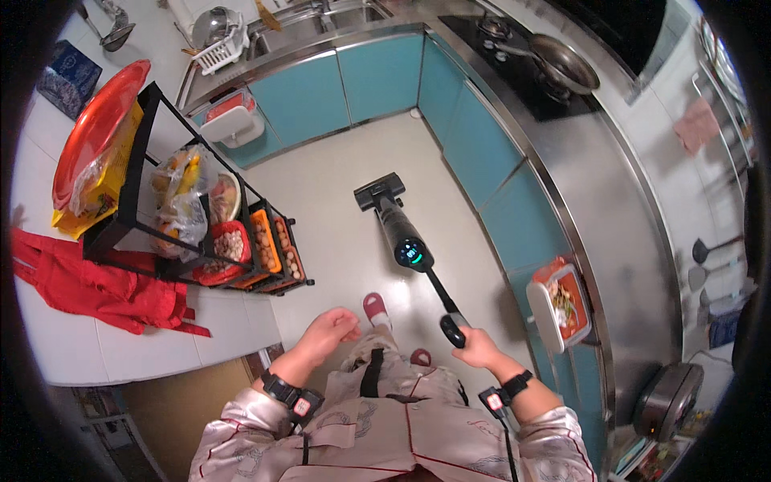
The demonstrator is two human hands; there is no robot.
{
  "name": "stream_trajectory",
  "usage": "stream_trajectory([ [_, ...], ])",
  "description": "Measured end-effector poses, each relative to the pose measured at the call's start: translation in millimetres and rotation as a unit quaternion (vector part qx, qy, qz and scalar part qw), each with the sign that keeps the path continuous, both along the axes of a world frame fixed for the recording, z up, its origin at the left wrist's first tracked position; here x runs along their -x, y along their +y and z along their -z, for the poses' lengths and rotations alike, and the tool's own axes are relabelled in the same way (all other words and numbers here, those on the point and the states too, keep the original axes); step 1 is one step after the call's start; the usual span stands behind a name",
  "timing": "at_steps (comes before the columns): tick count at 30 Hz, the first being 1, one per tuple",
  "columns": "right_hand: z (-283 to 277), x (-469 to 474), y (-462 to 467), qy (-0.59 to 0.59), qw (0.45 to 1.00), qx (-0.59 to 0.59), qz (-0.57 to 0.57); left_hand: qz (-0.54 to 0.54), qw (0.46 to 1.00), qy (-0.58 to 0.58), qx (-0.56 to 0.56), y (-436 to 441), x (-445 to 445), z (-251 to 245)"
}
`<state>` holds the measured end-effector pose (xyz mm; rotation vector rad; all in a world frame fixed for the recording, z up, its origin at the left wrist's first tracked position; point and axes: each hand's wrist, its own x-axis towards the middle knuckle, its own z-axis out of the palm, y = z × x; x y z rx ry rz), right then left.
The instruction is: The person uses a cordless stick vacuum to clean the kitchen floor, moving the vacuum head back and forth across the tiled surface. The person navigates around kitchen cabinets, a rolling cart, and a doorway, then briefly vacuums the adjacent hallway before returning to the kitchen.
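Note:
My right hand (477, 347) is closed round the handle of a black and grey upright floor cleaner (402, 232). Its lit round display faces up, and its wide head (379, 190) rests on the pale floor ahead of my feet. My left hand (333, 332) hangs in front of my body with its fingers curled, holding nothing that I can see. Black wrist straps with small devices are on both forearms. One red slipper (374, 305) shows forward of the other, between my hands.
A black rack (138, 175) with eggs, garlic and bagged fruit stands at left, near a red cloth (114, 286). Teal cabinets (307, 90) border the floor. An open waste bin (557, 310) hangs at right; another bin (235, 123) hangs under the sink. A frying pan (566, 63) sits on the hob.

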<state>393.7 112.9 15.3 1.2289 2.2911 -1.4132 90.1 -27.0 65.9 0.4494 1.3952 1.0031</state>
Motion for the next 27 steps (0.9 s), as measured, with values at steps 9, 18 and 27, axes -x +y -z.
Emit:
stream_trajectory([
  [9,-67,-255,-180,-0.119,0.981,0.108,0.112,0.153,0.988,-0.013,-0.015,20,-116,-11],
  [18,-160,-360,-318,-0.115,0.892,0.269,0.344,0.261,0.965,0.008,-0.020,31,-155,-20],
  [27,-174,-309,-388,-0.076,0.773,0.291,0.559,0.264,0.964,0.040,0.003,17,-104,-20],
])
